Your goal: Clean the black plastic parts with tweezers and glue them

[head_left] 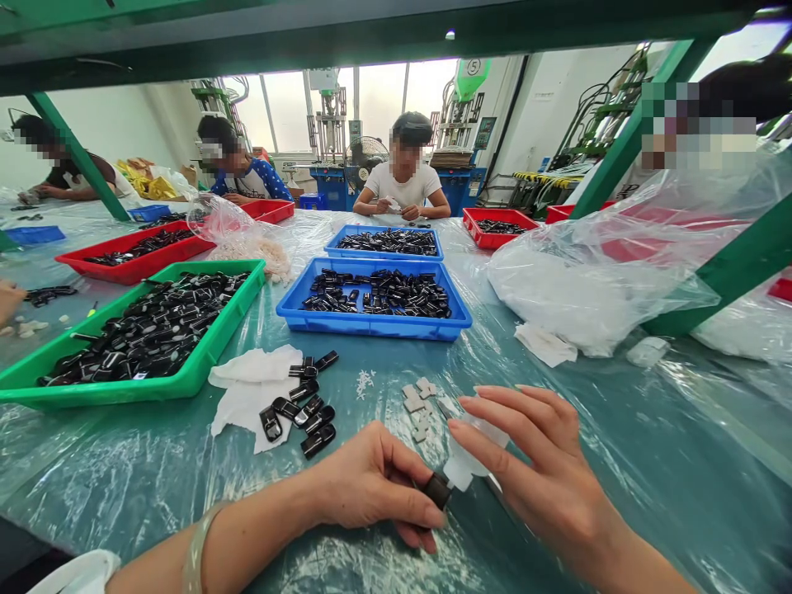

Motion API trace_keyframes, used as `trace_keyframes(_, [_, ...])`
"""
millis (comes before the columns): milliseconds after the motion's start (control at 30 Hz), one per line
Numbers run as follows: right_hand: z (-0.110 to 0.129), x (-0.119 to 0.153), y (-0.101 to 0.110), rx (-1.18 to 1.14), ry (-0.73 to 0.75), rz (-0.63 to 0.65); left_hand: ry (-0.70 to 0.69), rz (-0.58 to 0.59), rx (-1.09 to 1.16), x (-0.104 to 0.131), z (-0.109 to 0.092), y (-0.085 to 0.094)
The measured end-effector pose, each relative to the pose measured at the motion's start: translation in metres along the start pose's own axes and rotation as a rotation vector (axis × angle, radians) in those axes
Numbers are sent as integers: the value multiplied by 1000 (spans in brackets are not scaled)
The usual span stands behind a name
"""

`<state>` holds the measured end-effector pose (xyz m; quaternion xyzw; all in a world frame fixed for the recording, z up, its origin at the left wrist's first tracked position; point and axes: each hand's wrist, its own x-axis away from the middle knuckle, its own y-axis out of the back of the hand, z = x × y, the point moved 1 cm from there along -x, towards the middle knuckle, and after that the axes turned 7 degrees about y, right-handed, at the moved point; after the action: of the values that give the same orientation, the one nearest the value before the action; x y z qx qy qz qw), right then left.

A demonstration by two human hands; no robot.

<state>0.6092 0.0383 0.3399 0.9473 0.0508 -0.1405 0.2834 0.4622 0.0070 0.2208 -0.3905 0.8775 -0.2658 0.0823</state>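
Note:
Between the thumb and fingers of my left hand [387, 487] is a small black part [437, 490]. My right hand [538, 470] is just to its right, fingers stretched out and apart, over a translucent white bottle-like item [467, 462] that lies on the table and reaches toward the black part. Whether the right fingers touch that item is unclear. A thin dark tool lies partly hidden under the right hand. Small whitish pieces [421, 404] lie beyond my hands. Several loose black parts [308, 411] rest on and beside a white cloth [253, 384].
A green tray [204, 371] at left and blue trays [374, 328] ahead hold many black parts. Red trays [133, 272] stand farther back. A large clear bag [594, 289] lies right, by a green frame post [730, 276]. Several people sit around the table [154, 487].

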Motion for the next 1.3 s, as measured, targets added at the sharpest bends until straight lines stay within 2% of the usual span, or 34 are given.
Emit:
trace_keyframes(200, [2, -4, 3, 33, 25, -10, 7, 0, 9, 0, -1, 0])
trace_keyframes(800, [9, -1, 3, 19, -42, -12, 15, 3, 14, -2, 0, -1])
trace_keyframes(1100, [10, -2, -1, 5, -61, -63, 26, 11, 24, -3, 0, -3])
trace_keyframes(1300, [10, 1, -3, -28, -108, -35, 23, 15, 27, -2, 1, -1])
